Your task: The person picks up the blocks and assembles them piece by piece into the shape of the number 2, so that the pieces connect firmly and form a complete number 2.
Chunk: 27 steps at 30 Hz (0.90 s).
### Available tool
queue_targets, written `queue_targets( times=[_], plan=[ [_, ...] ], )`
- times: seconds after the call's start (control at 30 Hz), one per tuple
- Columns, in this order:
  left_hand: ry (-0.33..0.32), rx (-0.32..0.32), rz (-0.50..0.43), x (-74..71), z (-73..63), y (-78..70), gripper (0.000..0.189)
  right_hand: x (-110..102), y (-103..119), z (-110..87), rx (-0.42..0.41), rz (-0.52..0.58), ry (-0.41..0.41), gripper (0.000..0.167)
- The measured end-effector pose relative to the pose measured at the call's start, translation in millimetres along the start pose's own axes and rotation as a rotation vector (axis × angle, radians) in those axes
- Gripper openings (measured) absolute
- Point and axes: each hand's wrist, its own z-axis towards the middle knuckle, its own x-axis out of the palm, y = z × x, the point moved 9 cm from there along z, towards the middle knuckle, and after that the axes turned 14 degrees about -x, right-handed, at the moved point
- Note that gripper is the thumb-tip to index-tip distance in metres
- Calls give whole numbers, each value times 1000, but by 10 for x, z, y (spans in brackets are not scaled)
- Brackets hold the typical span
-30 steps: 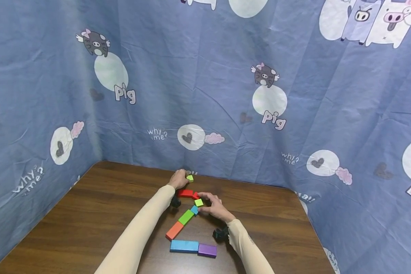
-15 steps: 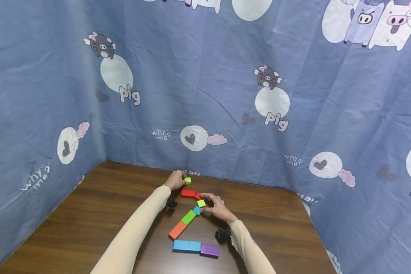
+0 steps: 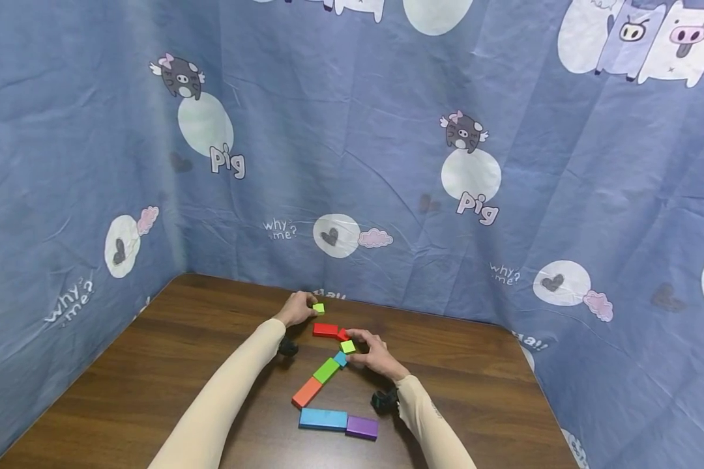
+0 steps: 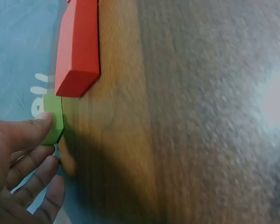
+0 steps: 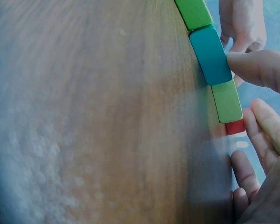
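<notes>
At the far side of the table, my left hand [image 3: 296, 308] pinches a small lime-green block [image 3: 319, 309] with the thumb against its face; the fingers behind it are partly hidden. The red rectangular block [image 3: 325, 330] lies just in front of this block. My right hand [image 3: 375, 357] is beside the row of blocks, fingers loosely spread. Its thumb touches the side of the small blue block [image 5: 211, 56], and its index fingertip is right at the small red block [image 5: 235, 126]. Between them sits another lime-green block [image 3: 348, 347].
Nearer in the row lie a green block [image 3: 326, 370] and an orange block [image 3: 307, 393]. A long blue block [image 3: 323, 419] and a purple block [image 3: 362, 427] meet end to end in front. A blue patterned curtain [image 3: 381, 163] hangs behind the wooden table [image 3: 457, 352].
My left hand has moved left with the lime-green block, past the red rectangular block's left end. The right hand has stayed by the same blocks. The head view has shifted slightly.
</notes>
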Motion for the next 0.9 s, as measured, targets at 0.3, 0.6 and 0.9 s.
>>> queue_targets(
  times=[0.3, 0.6, 0.9],
  plan=[
    [43, 52, -67, -46, -65, 87, 30, -4, -33, -2, 32, -4, -5, 57],
    [64, 54, -117, -66, -150, 239, 31, -7, -32, -13, 41, 10, -1, 59],
    [70, 37, -186, -120, -312, 371, 30, 7, -19, -15, 18, -7, -1, 58]
  ],
)
